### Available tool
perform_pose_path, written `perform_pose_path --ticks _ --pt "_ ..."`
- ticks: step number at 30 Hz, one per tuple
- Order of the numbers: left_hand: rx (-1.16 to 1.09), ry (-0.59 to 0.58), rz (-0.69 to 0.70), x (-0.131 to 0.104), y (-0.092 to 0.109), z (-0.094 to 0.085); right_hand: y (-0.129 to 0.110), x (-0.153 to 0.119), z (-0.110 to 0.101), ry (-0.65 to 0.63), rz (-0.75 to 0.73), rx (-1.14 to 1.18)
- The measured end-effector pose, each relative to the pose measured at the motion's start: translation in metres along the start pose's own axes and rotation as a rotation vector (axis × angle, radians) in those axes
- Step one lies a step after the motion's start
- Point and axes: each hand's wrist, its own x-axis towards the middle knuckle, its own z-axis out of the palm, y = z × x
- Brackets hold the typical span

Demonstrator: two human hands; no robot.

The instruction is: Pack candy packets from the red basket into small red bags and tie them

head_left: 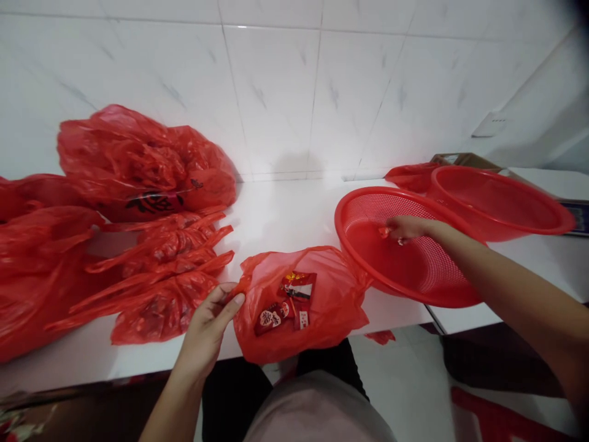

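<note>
An open red plastic bag [340,291] lies at the front edge of the white table, with several small red packets [298,287] inside. My left hand [218,316] pinches the left rim of this bag between thumb and fingers. My right hand [407,229] reaches into a red perforated basket [363,205] to the right of the bag. Its fingers are closed on a small red-and-white item [384,232], too small to identify. The right forearm crosses over the basket's rim.
Several tied red bags [156,307] lie left of the open bag. Behind them stands a large full red bag [142,166], with another [41,276] at far left. A second red basin [501,196] and a cardboard box [473,161] are at the right. A tiled wall backs the table.
</note>
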Motion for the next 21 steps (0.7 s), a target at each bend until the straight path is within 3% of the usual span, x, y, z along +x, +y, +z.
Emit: perform_pose_path --ticks 3,5,7,9,11,14,19,21 --pt "-0.029 0.008 0.005 0.002 0.002 0.001 -0.053 -0.023 0.012 -0.081 -0.104 0.060" --pt "-0.054 0.007 0.001 0.003 0.005 0.006 -0.091 -0.043 0.042 -0.111 -0.212 0.151" --pt "-0.092 -0.005 -0.002 0.004 0.009 0.014 -0.120 -0.061 0.086 -0.221 -0.294 0.167" --pt "-0.136 -0.011 0.003 0.003 0.013 0.020 -0.135 -0.072 0.128 -0.138 -0.435 0.009" --pt "-0.162 0.012 0.023 0.001 0.016 0.021 -0.137 -0.079 0.155 -0.027 -0.522 -0.164" --pt "-0.129 0.071 0.061 -0.002 0.018 0.009 -0.127 -0.090 0.156 -0.051 -0.572 -0.364" --pt "0.175 0.111 0.085 -0.008 0.024 -0.024 -0.109 -0.118 0.125 -0.336 -0.549 -0.829" --pt "0.345 0.069 0.086 -0.013 0.035 -0.033 -0.106 -0.128 0.118 -0.410 -0.490 -0.874"
